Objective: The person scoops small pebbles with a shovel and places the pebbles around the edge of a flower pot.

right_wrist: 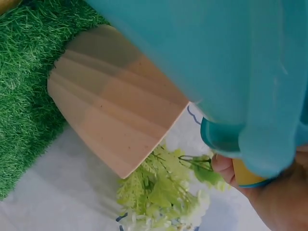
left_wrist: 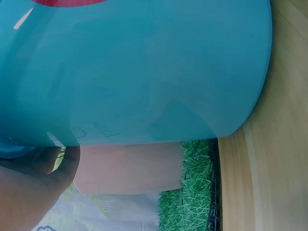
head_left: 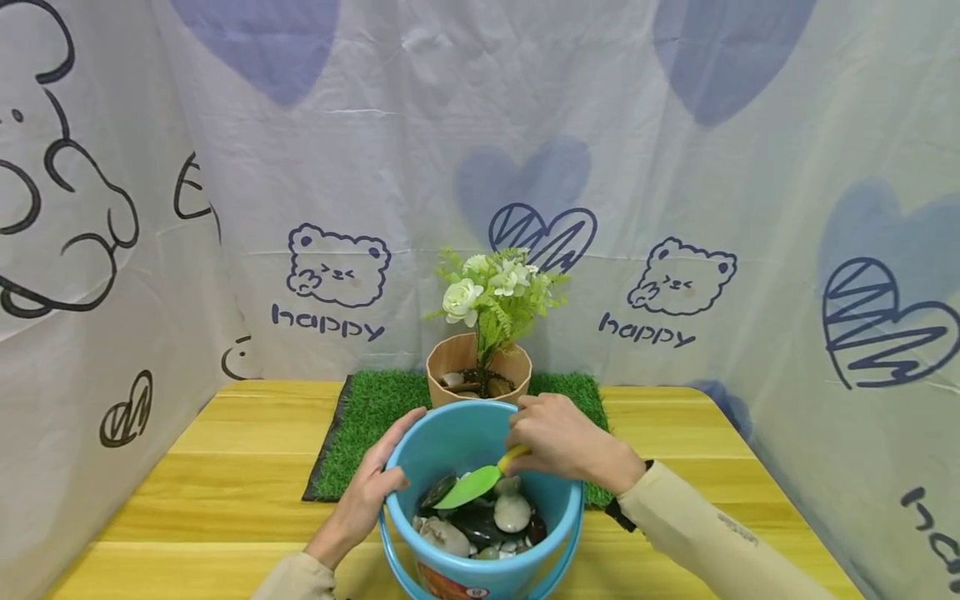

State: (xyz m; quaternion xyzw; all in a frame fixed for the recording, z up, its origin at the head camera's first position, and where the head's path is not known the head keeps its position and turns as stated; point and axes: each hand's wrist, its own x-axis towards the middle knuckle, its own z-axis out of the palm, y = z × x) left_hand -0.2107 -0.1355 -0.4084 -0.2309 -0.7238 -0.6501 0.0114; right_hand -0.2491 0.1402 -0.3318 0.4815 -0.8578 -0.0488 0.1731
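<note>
A blue bucket with pebbles inside stands at the table's front. My left hand holds the bucket's left rim, thumb on the near side; the left wrist view shows the fingers at the blue wall. Over the bucket's right rim reaches my right hand, gripping the yellow handle of a small trowel. Its green blade lies among the stones, tip toward the left. In the right wrist view the trowel's yellow handle shows partly behind the rim.
Just behind the bucket is a tan flower pot with white flowers and stones in it. It stands on a green turf mat. The wooden table is bounded by a printed cloth at the back and sides.
</note>
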